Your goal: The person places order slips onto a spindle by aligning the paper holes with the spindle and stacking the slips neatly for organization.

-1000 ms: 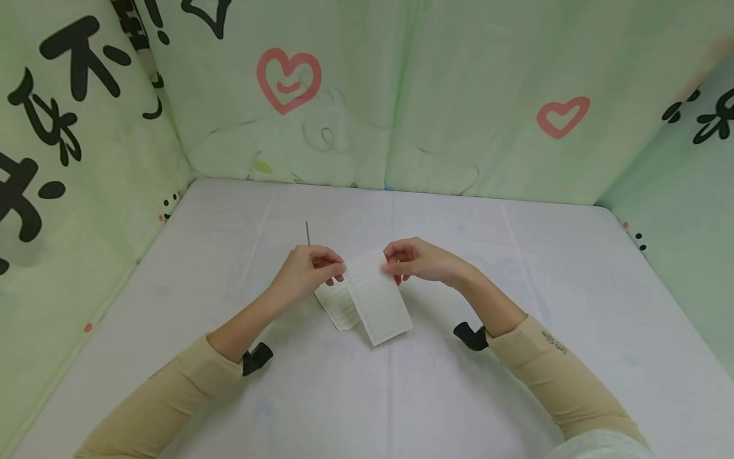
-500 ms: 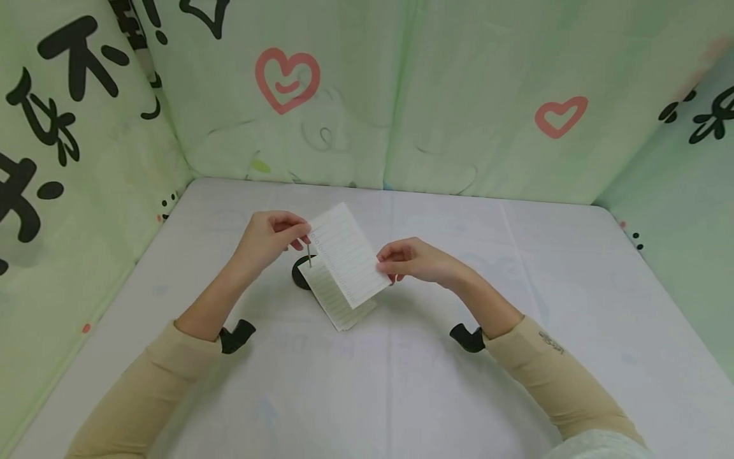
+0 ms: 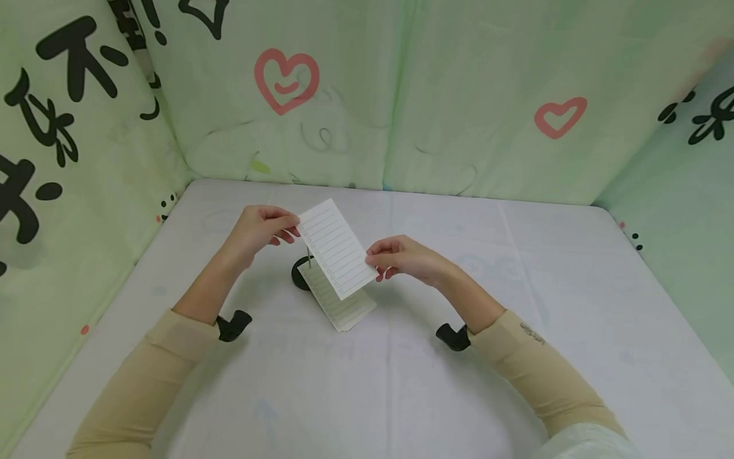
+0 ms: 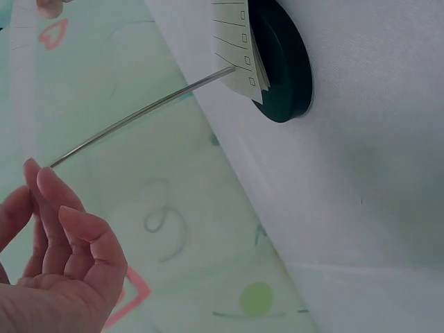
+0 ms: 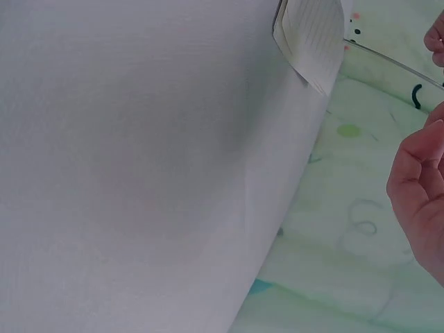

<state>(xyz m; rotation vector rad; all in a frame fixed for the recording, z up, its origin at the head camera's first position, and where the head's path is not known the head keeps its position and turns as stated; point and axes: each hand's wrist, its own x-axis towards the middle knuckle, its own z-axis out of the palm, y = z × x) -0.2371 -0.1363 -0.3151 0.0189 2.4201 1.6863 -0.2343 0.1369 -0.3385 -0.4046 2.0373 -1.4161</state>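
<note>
A lined paper slip (image 3: 338,248) with small checkboxes is held up and tilted between both hands. My left hand (image 3: 258,229) pinches its upper left edge, while my right hand (image 3: 404,258) pinches the lower right corner. Under the slip stands a bill spike with a round dark base (image 3: 299,275). Its thin metal rod (image 4: 139,114) shows in the left wrist view, the upper end right by the left fingertips. Several similar slips (image 3: 348,312) are threaded on the rod and lie low on the base. From the head, the held slip covers most of the rod.
A white cloth (image 3: 367,395) covers the table. Green printed curtains (image 3: 470,95) with hearts and black lettering stand behind it and at both sides. Black wrist mounts (image 3: 234,326) jut from both sleeves.
The slip has risen from in front of the stack and moved left and back over the spike. My left hand went left and away; my right hand shifted slightly left.
</note>
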